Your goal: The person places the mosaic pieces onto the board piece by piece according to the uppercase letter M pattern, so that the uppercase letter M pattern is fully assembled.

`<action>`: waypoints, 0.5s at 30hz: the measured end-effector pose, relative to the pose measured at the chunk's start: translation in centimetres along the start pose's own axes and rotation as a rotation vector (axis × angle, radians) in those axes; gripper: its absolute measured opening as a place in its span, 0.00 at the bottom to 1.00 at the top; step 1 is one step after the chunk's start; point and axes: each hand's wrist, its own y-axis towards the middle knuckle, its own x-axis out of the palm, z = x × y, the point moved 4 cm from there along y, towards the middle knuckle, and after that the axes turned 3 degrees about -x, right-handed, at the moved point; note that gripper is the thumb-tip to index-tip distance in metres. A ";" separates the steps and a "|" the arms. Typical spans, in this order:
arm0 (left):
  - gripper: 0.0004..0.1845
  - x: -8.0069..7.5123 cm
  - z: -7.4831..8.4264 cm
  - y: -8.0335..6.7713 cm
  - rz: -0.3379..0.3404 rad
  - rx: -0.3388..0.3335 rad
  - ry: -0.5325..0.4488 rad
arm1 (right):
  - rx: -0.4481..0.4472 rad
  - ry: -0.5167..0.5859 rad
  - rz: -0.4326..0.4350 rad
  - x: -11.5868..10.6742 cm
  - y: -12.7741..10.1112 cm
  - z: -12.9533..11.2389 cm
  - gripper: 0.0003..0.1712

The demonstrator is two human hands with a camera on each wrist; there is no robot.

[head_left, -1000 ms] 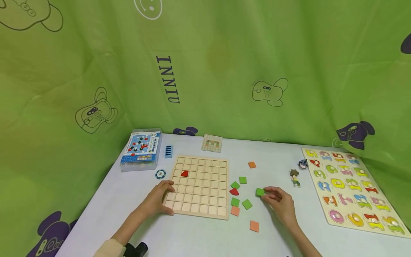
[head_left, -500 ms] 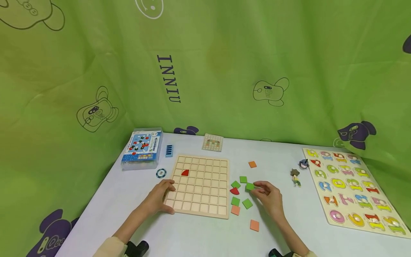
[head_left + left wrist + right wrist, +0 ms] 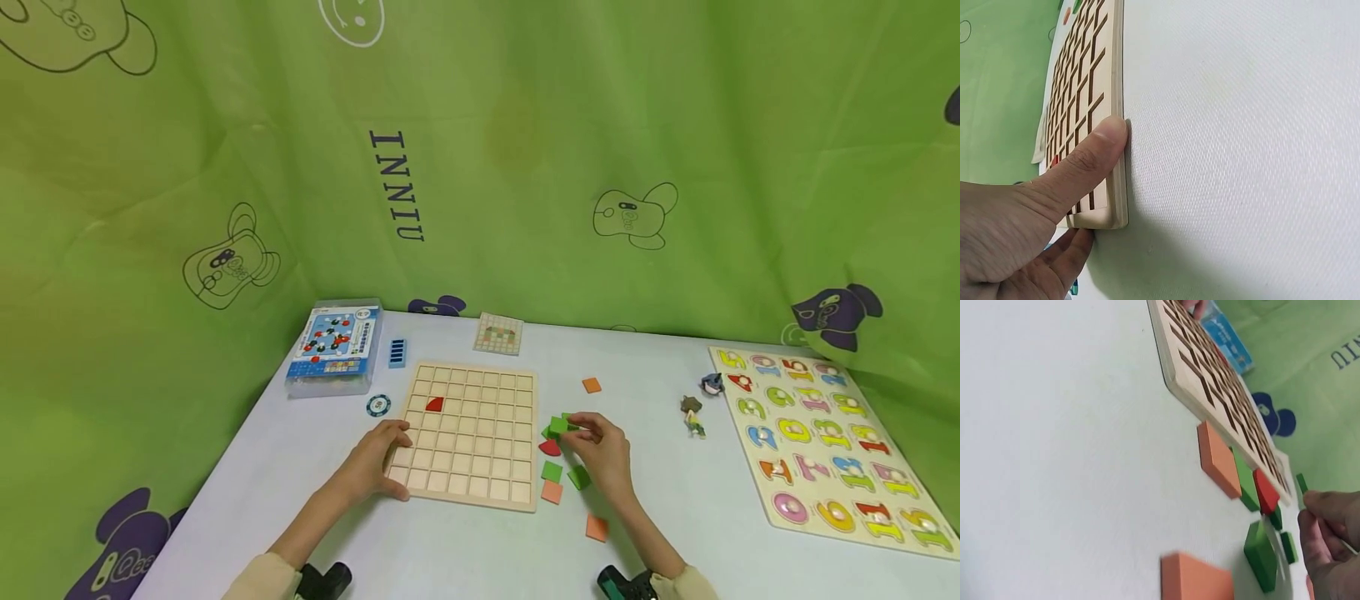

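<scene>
My left hand (image 3: pixel 369 467) holds the near left corner of a wooden grid board (image 3: pixel 480 443). In the left wrist view its thumb (image 3: pixel 1109 134) presses the front edge, with the fingers along the side. A red quarter-circle piece (image 3: pixel 434 404) sits in one cell toward the board's upper left. Just right of the board, my right hand (image 3: pixel 607 458) pinches a green square tile (image 3: pixel 558 426) between thumb and fingers, over other green tiles that it partly hides. Below it lie a red rounded wedge (image 3: pixel 550 448), a green tile (image 3: pixel 552 471) and a peach tile (image 3: pixel 551 492).
A peach tile (image 3: pixel 597 527) lies nearer me and an orange one (image 3: pixel 592 386) farther back. A pattern card (image 3: pixel 498 334), a boxed set (image 3: pixel 334 346), a blue piece (image 3: pixel 397 353) and a round chip (image 3: pixel 378 406) stand behind. Two figurines and a number puzzle (image 3: pixel 825 450) are right.
My right hand has moved left with the green tile, from the open table to over the tiles beside the board. The left hand stays on the board's corner.
</scene>
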 end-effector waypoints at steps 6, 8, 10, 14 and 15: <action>0.34 0.0 0.0 0.0 0.002 0.010 0.006 | 0.007 0.016 -0.010 1.8 0.2 -0.5 0.15; 0.34 0.1 0.0 0.0 0.003 0.010 0.008 | 0.006 0.012 -0.014 2.4 0.3 -0.8 0.15; 0.34 0.1 -0.1 0.0 0.003 0.007 0.009 | 0.003 0.014 -0.015 3.1 0.4 -1.1 0.15; 0.34 0.1 -0.1 0.1 0.004 0.005 0.011 | -0.010 0.059 -0.023 4.4 0.6 -1.7 0.15; 0.34 0.1 -0.1 0.1 0.003 0.005 0.011 | -0.016 0.074 -0.025 4.8 0.6 -1.8 0.15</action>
